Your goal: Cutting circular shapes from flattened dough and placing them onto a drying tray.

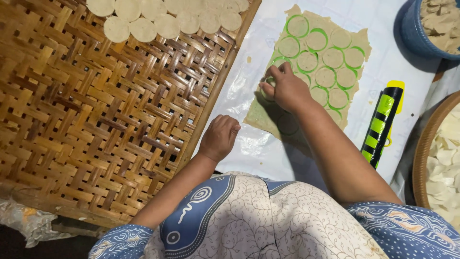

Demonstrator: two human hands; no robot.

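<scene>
A thin beige sheet of rolled dough lies on a white plastic sheet, with several round discs cut in it and green showing through the cuts. My right hand rests on the sheet's left edge, its fingers pinched on a dough disc there. My left hand lies curled, with nothing visible in it, on the plastic next to the rim of a woven bamboo tray. Several cut dough discs lie in rows at the tray's far end.
A black roller with green bands and a yellow end lies right of the dough. A blue bowl of dough scraps stands at the top right. A round basket with pale pieces sits at the right edge.
</scene>
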